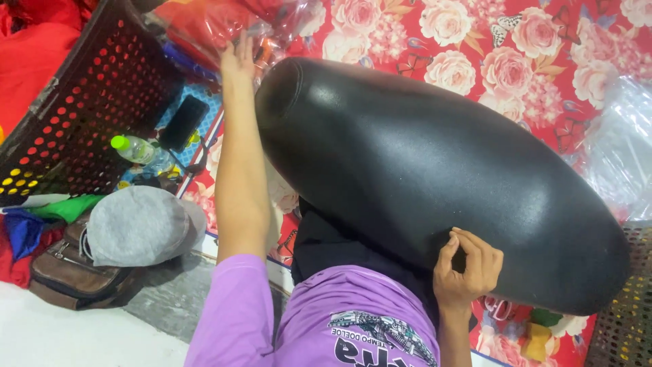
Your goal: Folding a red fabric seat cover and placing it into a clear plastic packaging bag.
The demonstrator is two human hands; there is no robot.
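Note:
A large black padded seat (pixel 421 170), long and rounded, lies across my lap over a red floral mat. My left hand (pixel 238 58) is stretched far out past the seat's narrow end. Its fingers are straight and touch a clear plastic bag of red and orange goods (pixel 204 24); it grips nothing that I can see. My right hand (pixel 468 268) rests against the seat's near lower edge. Its fingers are curled in and the thumb meets the forefinger, with nothing visible inside. Purple sleeves cover both arms.
A black perforated crate (pixel 81 102) leans at the left. Beside it lie a black phone (pixel 183 122) and a green-capped bottle (pixel 136 149). A grey cap (pixel 139 224) sits on a brown bag (pixel 68 275). Clear plastic sheeting (pixel 621 149) lies at the right.

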